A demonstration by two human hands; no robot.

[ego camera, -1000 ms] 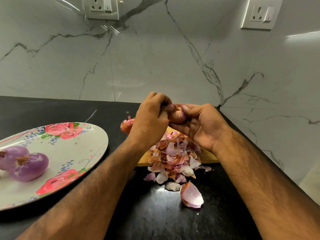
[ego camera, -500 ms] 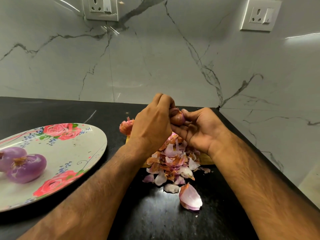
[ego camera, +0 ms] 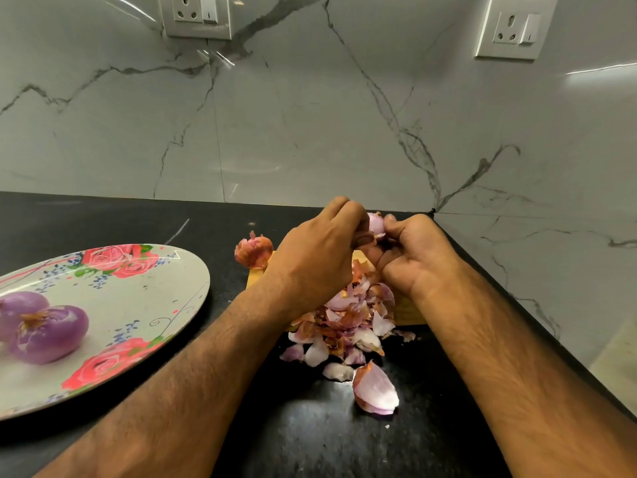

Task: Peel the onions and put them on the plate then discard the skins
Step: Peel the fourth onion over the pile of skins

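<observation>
gripping onion (ego camera: pixel 375 223) between left hand (ego camera: pixel 317 260) and right hand (ego camera: pixel 415 258), fingers curled round it, above skins (ego camera: pixel 344 322). just left of left hand, unpeeled onion (ego camera: pixel 254 251); well left, plate (ego camera: pixel 138 305) holding two peeled onions (ego camera: pixel 48 334).

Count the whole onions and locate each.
4. Two peeled onions on the plate; one unpeeled onion beyond the left hand; the fourth onion gripped between it and the right hand. Others may be hidden.
</observation>
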